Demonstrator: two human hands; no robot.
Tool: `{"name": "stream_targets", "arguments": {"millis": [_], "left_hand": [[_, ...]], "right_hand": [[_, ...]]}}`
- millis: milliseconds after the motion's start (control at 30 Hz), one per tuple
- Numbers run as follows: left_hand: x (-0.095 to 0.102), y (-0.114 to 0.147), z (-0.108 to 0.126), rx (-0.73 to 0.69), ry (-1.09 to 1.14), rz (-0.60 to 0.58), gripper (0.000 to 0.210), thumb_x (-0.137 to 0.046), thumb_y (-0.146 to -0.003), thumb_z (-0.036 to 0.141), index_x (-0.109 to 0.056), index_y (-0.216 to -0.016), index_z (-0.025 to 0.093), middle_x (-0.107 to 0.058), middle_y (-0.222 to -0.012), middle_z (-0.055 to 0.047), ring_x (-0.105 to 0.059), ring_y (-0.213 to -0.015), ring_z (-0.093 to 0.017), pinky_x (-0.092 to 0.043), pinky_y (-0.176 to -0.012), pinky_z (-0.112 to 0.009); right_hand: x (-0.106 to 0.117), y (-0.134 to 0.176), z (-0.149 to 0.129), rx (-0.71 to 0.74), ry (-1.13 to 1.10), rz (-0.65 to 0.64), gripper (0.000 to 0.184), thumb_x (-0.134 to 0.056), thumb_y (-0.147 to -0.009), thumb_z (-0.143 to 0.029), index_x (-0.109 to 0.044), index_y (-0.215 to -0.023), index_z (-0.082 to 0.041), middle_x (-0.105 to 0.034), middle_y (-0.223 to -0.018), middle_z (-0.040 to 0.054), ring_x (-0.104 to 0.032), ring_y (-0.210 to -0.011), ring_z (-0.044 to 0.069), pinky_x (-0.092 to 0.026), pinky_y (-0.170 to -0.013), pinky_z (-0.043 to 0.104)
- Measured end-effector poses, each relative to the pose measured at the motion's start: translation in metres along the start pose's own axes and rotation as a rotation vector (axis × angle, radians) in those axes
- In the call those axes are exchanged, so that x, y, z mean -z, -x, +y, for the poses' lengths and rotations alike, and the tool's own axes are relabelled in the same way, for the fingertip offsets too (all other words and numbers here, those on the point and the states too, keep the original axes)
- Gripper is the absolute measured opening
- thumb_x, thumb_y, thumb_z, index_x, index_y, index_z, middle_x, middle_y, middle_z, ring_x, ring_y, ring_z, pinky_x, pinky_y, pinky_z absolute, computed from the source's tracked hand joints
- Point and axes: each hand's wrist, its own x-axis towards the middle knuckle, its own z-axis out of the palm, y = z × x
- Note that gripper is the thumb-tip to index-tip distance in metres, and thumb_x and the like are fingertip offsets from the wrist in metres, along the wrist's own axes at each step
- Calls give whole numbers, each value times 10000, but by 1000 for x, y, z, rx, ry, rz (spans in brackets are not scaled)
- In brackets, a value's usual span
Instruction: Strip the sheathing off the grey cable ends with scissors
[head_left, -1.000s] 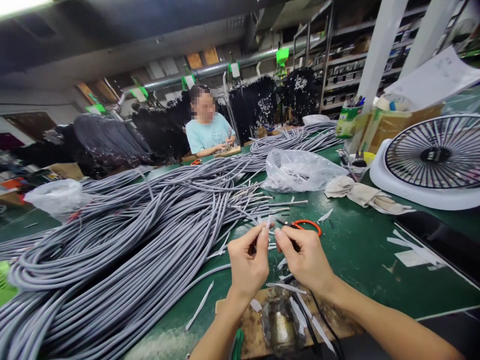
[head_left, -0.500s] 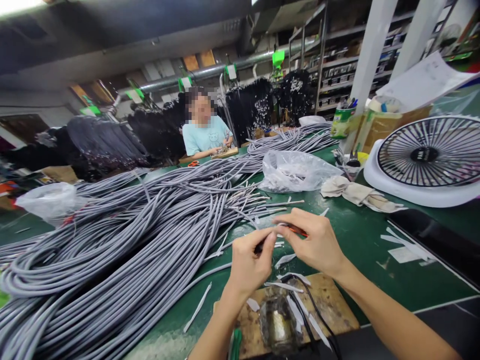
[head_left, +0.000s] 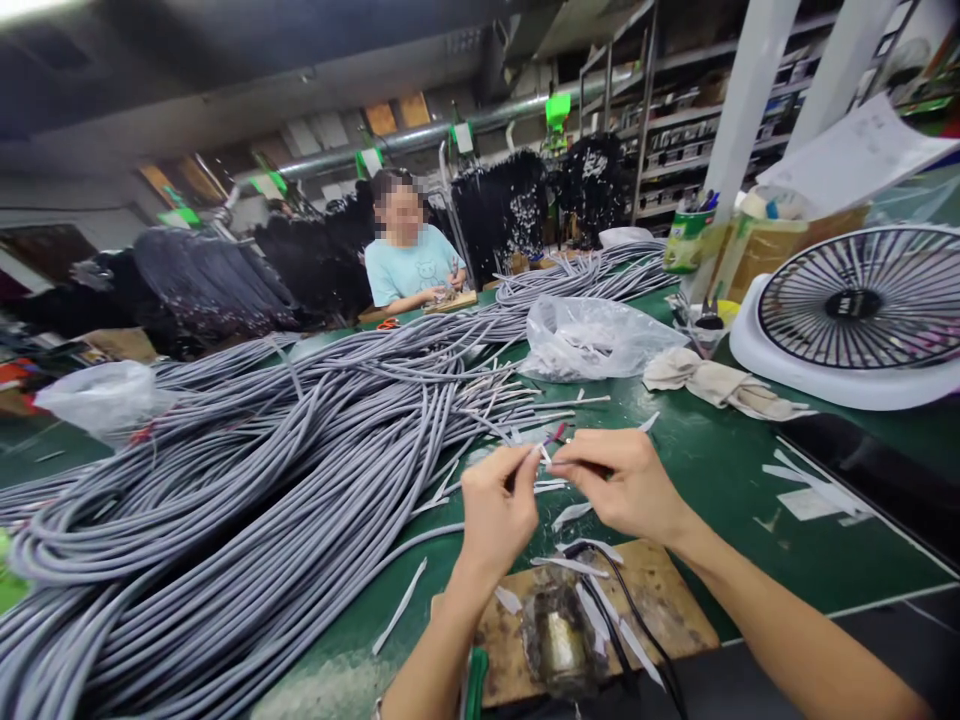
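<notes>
My left hand [head_left: 496, 510] is closed in a pinch near the end of a grey cable [head_left: 431, 540], which runs from the left into it. Between my hands a short white strip [head_left: 546, 455] shows at the fingertips. Thin red and purple wire ends [head_left: 556, 433] stick out just beyond it. My right hand [head_left: 626, 480] pinches at the white strip, its fingertips close to the left ones. Below my hands, a stained wooden board [head_left: 675, 610] carries a dirty metal-and-glass-looking block [head_left: 561, 635], black cords [head_left: 637, 610] and scraps of white strip.
A large heap of grey cables [head_left: 300, 470] covers the left of the green table [head_left: 750, 550]. Behind are a clear plastic bag [head_left: 600, 340], a cloth glove [head_left: 720, 385] and a white fan [head_left: 847, 310]. A black slab [head_left: 870, 480] lies at right. Across the table sits a person [head_left: 416, 270].
My right hand has turned and its fingers have drawn together at the left fingertips. The coloured wires, earlier along my right palm, now poke out beyond the fingers, and a white strip shows.
</notes>
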Motion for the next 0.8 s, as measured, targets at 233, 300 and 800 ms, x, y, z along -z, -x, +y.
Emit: {"name": "stream_targets", "arguments": {"millis": [233,300,800], "left_hand": [[11,-1,-2,-141,28,-239,195,-500,-824,217,-671,-860,131,-574,-622,-34,-480,-547,-117,-364,-525,-228],[18,-5,-4,-27,77,-167,219,-488,-836,237,-657,-939,144,-585,-647,-32,-483,-548,-115,-359,-508,-223],[-8,13,1,-456,-251,34,252,-397,-844,61,-537,-1050,100,-600,-798,-91,-539,-739,-162,-443,-689,-269]], "right_hand": [[17,-7,19,-129,205,110,257,-557,-772,-225,-558,-528,-143,-477,-485,-22,-378,-463,81,-280,-442,209],[22,-8,17,-86,227,85,234,-560,-775,-228,-578,-557,-145,-508,-508,-16,-402,-480,84,-299,-465,210],[11,-16,44,-369,132,259,274,-572,-710,-300,-555,-493,-135,-469,-439,-22,-342,-415,69,-241,-412,211]]}}
